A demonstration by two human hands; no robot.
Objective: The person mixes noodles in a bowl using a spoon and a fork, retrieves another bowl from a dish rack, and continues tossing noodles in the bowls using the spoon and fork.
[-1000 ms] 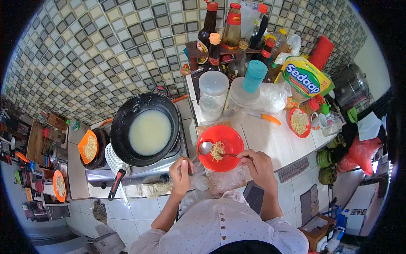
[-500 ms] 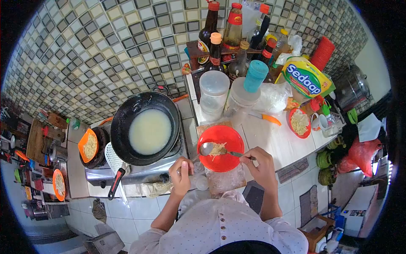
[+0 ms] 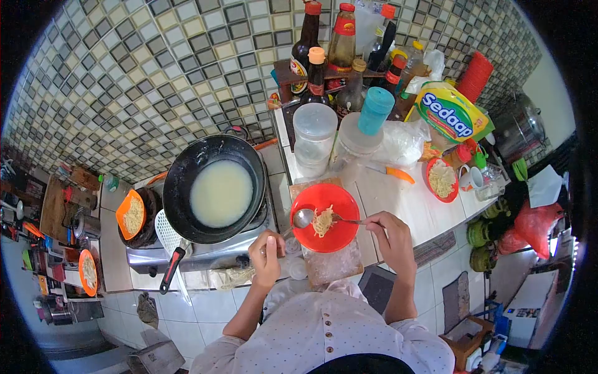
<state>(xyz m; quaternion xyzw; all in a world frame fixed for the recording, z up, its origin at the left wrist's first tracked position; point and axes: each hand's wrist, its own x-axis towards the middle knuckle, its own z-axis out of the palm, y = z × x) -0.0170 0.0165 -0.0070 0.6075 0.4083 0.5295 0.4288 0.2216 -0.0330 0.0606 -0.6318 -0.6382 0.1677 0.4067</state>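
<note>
On a board on the counter, a red bowl (image 3: 342,239) holds a small clump of pale yellow noodles (image 3: 322,222). My left hand (image 3: 266,254) is closed round the handle of a metal spoon (image 3: 303,217), whose head lies over the bowl's left side, beside the noodles. From the right, my right hand (image 3: 390,237) pinches a slim metal utensil, apparently a fork (image 3: 352,221). Its tip touches the noodles, and its tines are too small to make out clearly.
A black wok (image 3: 180,212) with cloudy pale liquid sits on the stove to the left, near a slotted turner (image 3: 167,235). An orange bowl (image 3: 121,215) stands beyond. Jars (image 3: 314,134), an orange-handled knife (image 3: 398,175) and a red plate of noodles (image 3: 446,199) occupy the counter.
The noodles in the bowl look more bunched up and raised around the utensil tip. My right hand has shifted slightly right; my left hand is nearly still.
</note>
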